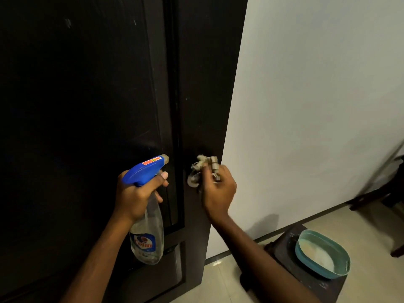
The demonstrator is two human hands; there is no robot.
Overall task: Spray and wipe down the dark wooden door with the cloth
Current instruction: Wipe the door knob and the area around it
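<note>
Being raised in front of the dark wooden door [87, 106], a spray bottle [147, 228] is being gripped by the left hand [133, 197]. The fingers are being curled round its neck, and one digit is being laid forward under the blue head. The forearm is being angled up from the lower left, with the nozzle being pointed at the recessed panel, where a faint pale haze is showing. The right hand [218, 193] is being held against the door's right-hand stile, close to its edge, with the wrist bent and the back of the hand turned to the camera. A cloth [200, 169] is being bunched and pinched in its curled fingers and pressed to the wood.

The bottle's body is being seen as clear, soft-looking plastic with a blue and red label, capped by a glossy blue trigger head. The cloth is being seen as pale, crumpled and frayed. The door is being shown as smooth, near-black and lightly scuffed, beside a plain white wall [317, 84]. An oval teal basin [323, 254] is being carried by a dark stool [290, 248] on pale floor tiles.
</note>
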